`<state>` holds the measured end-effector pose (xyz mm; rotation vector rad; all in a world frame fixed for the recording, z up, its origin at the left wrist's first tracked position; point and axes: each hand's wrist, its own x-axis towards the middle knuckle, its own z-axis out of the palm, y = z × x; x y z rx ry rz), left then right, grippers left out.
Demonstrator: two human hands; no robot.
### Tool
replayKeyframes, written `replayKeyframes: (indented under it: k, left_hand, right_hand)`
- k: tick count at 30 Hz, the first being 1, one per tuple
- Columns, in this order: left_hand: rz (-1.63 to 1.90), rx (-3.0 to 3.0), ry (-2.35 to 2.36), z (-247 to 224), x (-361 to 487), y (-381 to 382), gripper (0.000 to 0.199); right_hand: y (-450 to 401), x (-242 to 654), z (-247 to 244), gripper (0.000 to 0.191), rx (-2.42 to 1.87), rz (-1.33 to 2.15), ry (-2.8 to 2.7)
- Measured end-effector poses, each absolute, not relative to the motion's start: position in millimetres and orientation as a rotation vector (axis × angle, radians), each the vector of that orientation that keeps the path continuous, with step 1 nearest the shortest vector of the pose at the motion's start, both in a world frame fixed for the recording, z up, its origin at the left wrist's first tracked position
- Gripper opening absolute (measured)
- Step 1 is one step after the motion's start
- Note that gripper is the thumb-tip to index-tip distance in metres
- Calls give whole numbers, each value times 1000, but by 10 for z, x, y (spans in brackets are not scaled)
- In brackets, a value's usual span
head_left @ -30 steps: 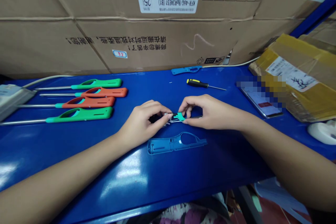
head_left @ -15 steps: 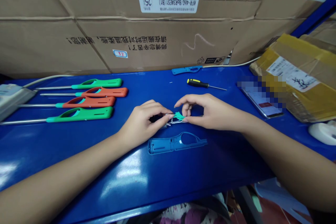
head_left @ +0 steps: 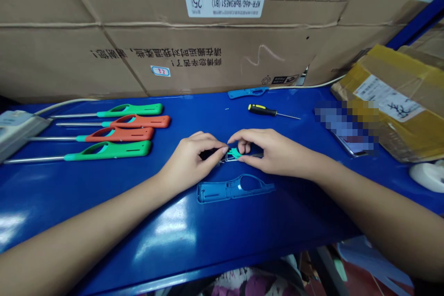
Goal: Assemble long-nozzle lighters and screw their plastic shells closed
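My left hand [head_left: 192, 155] is closed, thumb and fingertips pinching the left end of a lighter's inner parts; most of that end is hidden by the fingers. Between my hands shows a small green trigger piece [head_left: 234, 153], with white wire [head_left: 231, 160] beside it. My right hand [head_left: 274, 150] pinches the trigger piece from the right, its index finger arched above. A dark rod end shows under the right palm. Just in front of both hands lies an open blue lighter shell half [head_left: 212, 192], hollow side up.
Several assembled green and orange lighters [head_left: 128, 134] lie at left by a power strip [head_left: 21, 132]. Behind my hands are another blue shell half [head_left: 247, 93] and a screwdriver [head_left: 262, 110]. A phone [head_left: 342, 134], taped carton [head_left: 391, 101] and white mouse [head_left: 428, 175] sit right. A large cardboard box [head_left: 173, 41] walls the back.
My right hand has shifted slightly left and down, its index fingertip closer to my left fingers. The dark rod end under the right palm shows more. Both hands keep their pinch.
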<state>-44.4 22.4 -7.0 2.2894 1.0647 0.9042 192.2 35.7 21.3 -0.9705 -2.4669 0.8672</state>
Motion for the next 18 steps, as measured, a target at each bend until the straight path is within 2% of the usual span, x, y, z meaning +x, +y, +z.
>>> replayKeyframes:
  k: [8, 11, 15, 18]
  left_hand:
    - [605, 2465, 1245, 128, -560, 106, 43]
    - [586, 2497, 1272, 329, -579, -28, 37]
    - [331, 2696, 1119, 503, -549, -212, 37]
    - [171, 2754, 1063, 484, -515, -275, 26]
  right_hand:
    - [430, 2240, 518, 26, -1194, 720, -2739]
    - [455, 2338, 568, 24, -1307, 680, -2823]
    - [450, 2348, 562, 7, -1362, 697, -2874]
    - [425, 2327, 567, 5, -1343, 710, -2894]
